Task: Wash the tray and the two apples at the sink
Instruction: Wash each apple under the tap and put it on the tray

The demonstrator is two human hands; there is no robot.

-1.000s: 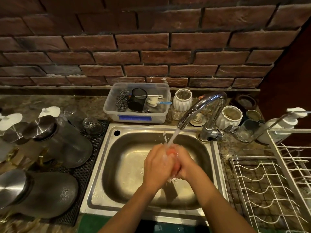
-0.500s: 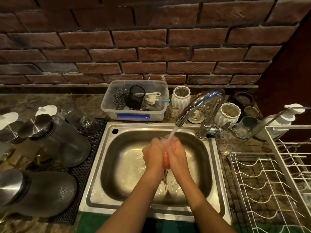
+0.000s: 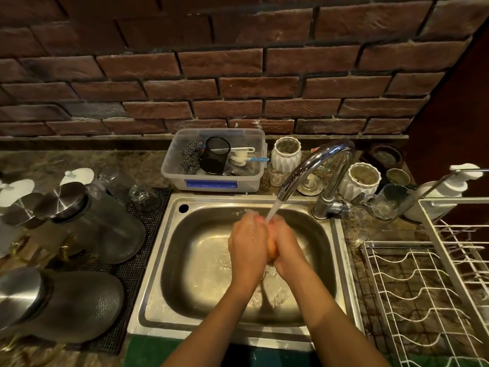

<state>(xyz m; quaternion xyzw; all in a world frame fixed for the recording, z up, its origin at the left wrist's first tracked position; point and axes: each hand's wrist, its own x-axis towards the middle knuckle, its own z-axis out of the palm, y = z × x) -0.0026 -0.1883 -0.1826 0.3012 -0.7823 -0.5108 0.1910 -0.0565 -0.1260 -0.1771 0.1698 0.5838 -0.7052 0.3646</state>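
Note:
Over the steel sink my left hand and my right hand are pressed together around an orange-red apple. Only a narrow strip of the apple shows between the palms. Water runs from the curved chrome tap onto the top of my hands. No tray and no second apple are in view.
A clear plastic tub with scourers and brushes stands behind the sink. White ribbed jars and glasses sit near the tap. A white wire dish rack is at the right; steel-lidded glass jars lie on a black mat at the left.
My hands have closed more tightly around the apple, so less of it shows, and they have risen closer to the spout. The view has shifted slightly.

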